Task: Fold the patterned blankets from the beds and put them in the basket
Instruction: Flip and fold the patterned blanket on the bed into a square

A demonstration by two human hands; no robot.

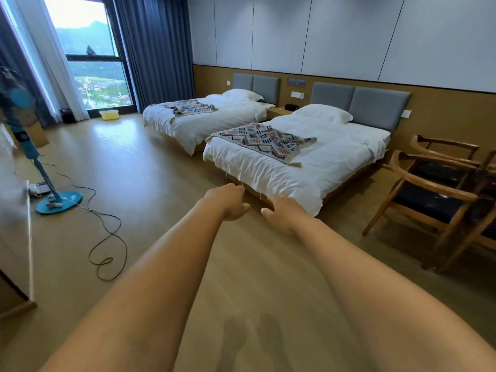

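Observation:
Two white beds stand side by side. A patterned blanket (264, 140) lies spread and rumpled across the foot half of the near bed (330, 157). A second patterned blanket (193, 106) lies crumpled on the far bed (214, 119). A yellow basket (109, 114) sits on the floor by the window. Both my arms reach forward over the floor. My left hand (228, 201) and my right hand (281, 213) hang close together in front of the near bed's foot corner, fingers curled downward, holding nothing and touching no blanket.
Two wooden armchairs (434, 194) stand at the right beside the near bed. A blue standing fan (57, 201) is at the left, its black cable (107, 237) looping across the wooden floor. A nightstand (279, 112) sits between the beds. Dark curtains flank the window.

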